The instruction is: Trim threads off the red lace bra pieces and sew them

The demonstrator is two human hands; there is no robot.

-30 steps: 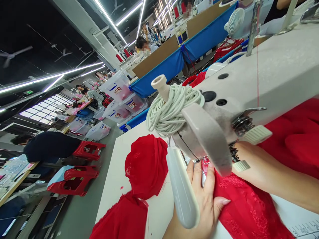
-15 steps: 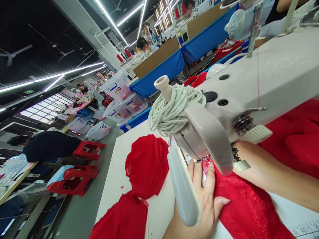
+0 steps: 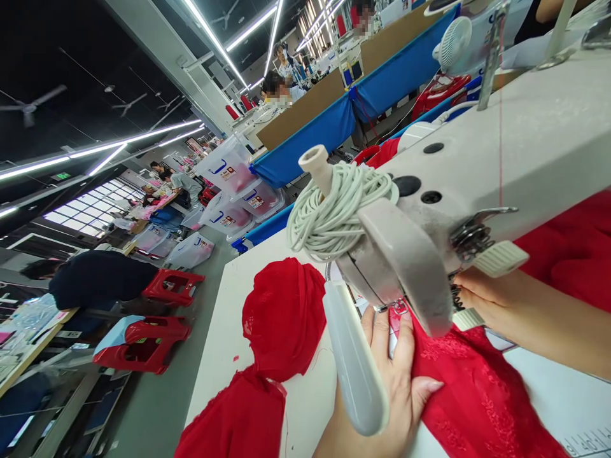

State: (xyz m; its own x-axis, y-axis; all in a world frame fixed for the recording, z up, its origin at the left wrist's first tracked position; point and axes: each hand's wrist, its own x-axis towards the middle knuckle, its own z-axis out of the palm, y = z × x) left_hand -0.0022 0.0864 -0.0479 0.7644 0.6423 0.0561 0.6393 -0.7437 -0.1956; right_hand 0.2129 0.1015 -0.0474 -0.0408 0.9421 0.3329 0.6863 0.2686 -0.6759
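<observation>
You are pressing your left hand (image 3: 396,388) flat on the red lace fabric (image 3: 477,401), fingers stretched toward the presser foot (image 3: 398,310) and thumb splayed to the right; the hand is lying spread wide, gripping nothing, only pinning cloth to the white table (image 3: 219,356); your right hand (image 3: 477,294) is reaching in from the right under the head of the sewing machine (image 3: 501,146), its fingers hidden there, so I cannot tell how far it is closed or what it has hold of.

The fabric is lying under the machine and trailing toward the near right; it is looking thin, soft and limp, with raised embroidery that is likely giving some grip; judging by that, it is going to bunch and stretch easily, so flat palms near the foot are suiting it better than a pinch.

A long smooth white lamp housing (image 3: 356,362) is crossing just left of your fingers; a coil of pale cord (image 3: 337,213) is sitting on the machine; more red pieces (image 3: 284,318) are lying heaped to the left.
</observation>
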